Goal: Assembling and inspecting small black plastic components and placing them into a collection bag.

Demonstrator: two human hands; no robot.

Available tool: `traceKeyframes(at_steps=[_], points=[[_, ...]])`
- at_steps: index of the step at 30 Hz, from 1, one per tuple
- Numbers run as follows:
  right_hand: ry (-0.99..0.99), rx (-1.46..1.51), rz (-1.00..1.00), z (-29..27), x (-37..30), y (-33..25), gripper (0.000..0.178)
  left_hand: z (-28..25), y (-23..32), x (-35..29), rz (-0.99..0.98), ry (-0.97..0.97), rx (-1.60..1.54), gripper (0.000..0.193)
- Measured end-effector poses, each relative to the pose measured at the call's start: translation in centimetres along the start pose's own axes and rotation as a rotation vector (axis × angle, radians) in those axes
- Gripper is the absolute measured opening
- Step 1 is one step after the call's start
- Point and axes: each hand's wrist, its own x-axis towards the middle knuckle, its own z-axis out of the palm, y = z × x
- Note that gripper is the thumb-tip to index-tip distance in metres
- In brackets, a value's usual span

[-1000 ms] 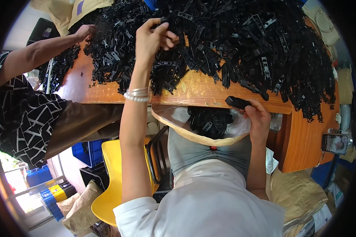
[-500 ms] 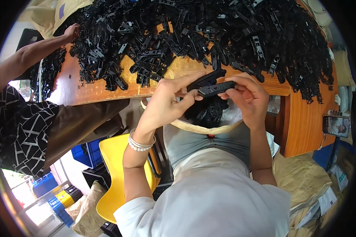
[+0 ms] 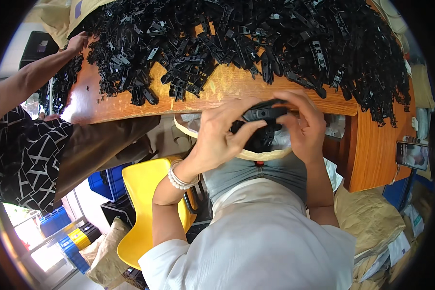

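Observation:
My left hand (image 3: 227,128) and my right hand (image 3: 304,125) are closed around the two ends of a long black plastic part (image 3: 265,114), just beyond the table's near edge. A second black piece seems to lie against its far side, but fingers and blur hide how they join. Below my hands, an open container with a cream rim (image 3: 261,155) stands at my lap. Black plastic parts (image 3: 262,140) fill its middle, with clear plastic film beside them. White bracelets circle my left wrist.
A large heap of black plastic parts (image 3: 217,43) covers most of the wooden table (image 3: 150,107). A co-worker's hand (image 3: 78,41) reaches to the heap's left edge. A yellow chair (image 3: 139,193) stands at my left, a phone (image 3: 413,155) at the right, and brown sacks (image 3: 367,212) below it.
Both hands have tilted and drawn in around the black part, which now sits slightly lower with its far end more covered. The co-worker's hand has shifted a little left.

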Motion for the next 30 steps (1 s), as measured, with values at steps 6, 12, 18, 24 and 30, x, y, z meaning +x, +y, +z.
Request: traceKeyframes(at_steps=[6,12,18,24,30], points=[[-0.066,0.122,-0.018,-0.9,0.1,0.5,0.031,-0.5,-0.4,-0.2,-0.138,-0.096,-0.262,0.032],[-0.102,0.053,0.092,-0.4,-0.3,0.7,0.027,-2.3,-2.9,0.1,-0.102,-0.167,-0.184,0.034],[-0.210,-0.027,0.150,-0.8,-1.0,0.6,0.017,-10.4,-12.7,3.1,-0.183,0.250,0.819,0.010],[-0.164,-0.019,0.263,-1.7,-1.7,1.2,0.017,-12.0,-14.9,5.2,-0.124,0.257,0.914,0.010],[-0.159,0.000,0.311,-1.5,-1.8,1.2,0.016,-9.2,-13.2,7.5,-0.115,0.111,0.675,0.022]])
